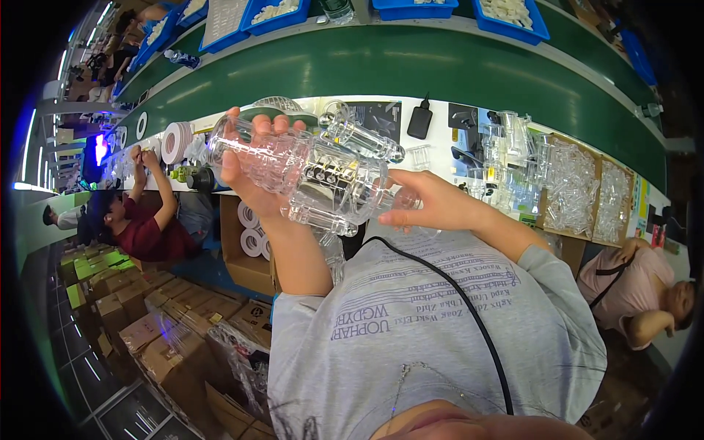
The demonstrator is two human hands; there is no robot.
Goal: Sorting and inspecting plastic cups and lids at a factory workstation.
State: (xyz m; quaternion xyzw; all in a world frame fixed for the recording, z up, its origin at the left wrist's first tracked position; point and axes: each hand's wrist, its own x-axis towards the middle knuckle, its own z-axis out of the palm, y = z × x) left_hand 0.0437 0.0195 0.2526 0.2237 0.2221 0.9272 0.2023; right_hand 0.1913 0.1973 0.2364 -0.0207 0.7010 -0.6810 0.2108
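Observation:
Between my hands is a clear plastic assembly [275, 155], lying aslant, with a ribbed tubular end at the left and metal parts visible inside its middle. My left hand [249, 176] is closed round the ribbed end, thumb on the near side. At the other end, my right hand [436, 202] pinches the rounded clear rim between thumb and fingers. Behind the assembly, clear tubular pieces [359, 138] show close to it; whether they are joined to it I cannot tell. A black rectangular device [420, 121] rests on the white table beyond my right hand.
Boxes of small clear parts [572, 187] and stacked clear pieces [513, 147] stand at the right. A green conveyor belt [352, 73] runs behind, with blue trays [513, 18] beyond. White rolls [176, 143] are at the left, near a co-worker [158, 227]. Cardboard boxes [169, 345] fill the lower left.

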